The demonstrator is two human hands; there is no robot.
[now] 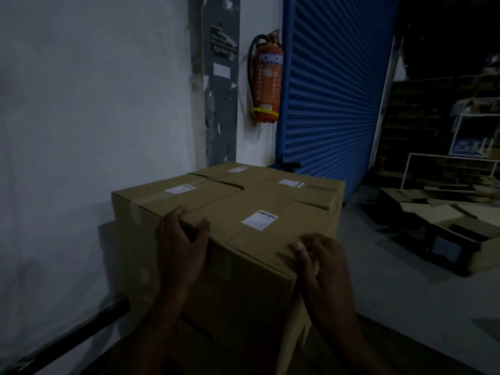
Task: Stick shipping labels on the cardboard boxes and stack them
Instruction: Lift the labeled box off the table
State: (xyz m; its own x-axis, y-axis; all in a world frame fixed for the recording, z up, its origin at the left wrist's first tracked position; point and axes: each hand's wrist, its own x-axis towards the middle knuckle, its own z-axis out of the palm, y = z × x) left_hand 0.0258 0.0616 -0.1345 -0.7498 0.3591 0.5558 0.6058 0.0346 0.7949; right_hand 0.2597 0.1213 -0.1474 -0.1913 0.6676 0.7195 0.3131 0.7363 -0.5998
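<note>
On the near box [243, 266], label [259, 220] lies skewed.

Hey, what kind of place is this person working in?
Probably a warehouse or dispatch area: labelled cardboard boxes grouped by a bare wall, a blue roller shutter, a wall-mounted powder fire extinguisher, and flattened cardboard on the floor.
</note>
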